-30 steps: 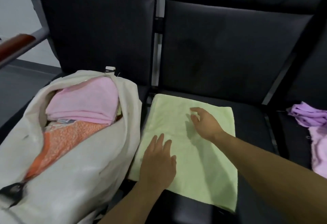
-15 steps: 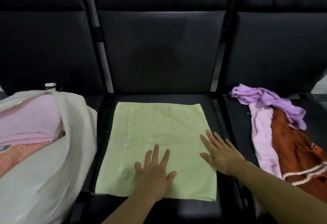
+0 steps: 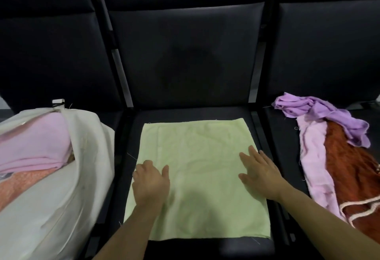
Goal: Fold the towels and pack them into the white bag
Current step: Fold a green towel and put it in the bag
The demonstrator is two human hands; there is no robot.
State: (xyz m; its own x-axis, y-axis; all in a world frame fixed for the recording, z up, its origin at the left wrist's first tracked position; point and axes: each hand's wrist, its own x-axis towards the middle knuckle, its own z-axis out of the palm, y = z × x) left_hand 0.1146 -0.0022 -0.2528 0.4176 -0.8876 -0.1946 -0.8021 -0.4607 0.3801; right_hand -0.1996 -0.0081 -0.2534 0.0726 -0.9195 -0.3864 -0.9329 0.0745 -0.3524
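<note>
Green towel [image 3: 197, 179]: lay flat on the middle seat [image 3: 261, 245], long axis running from the near edge toward the backrest.
Left hand [image 3: 151, 183]: fingers bent, pressed on its left edge.
Right hand [image 3: 260, 172]: flat, fingers straight, on its right edge.
White bag [image 3: 51, 208]: left seat, pink towel [image 3: 35, 146] inside.

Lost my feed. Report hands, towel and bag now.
Left hand curled on flat pale green cloth towel, right hand flat on it. White fabric bag open on left seat, holding folded towels. Nothing between them.
</note>
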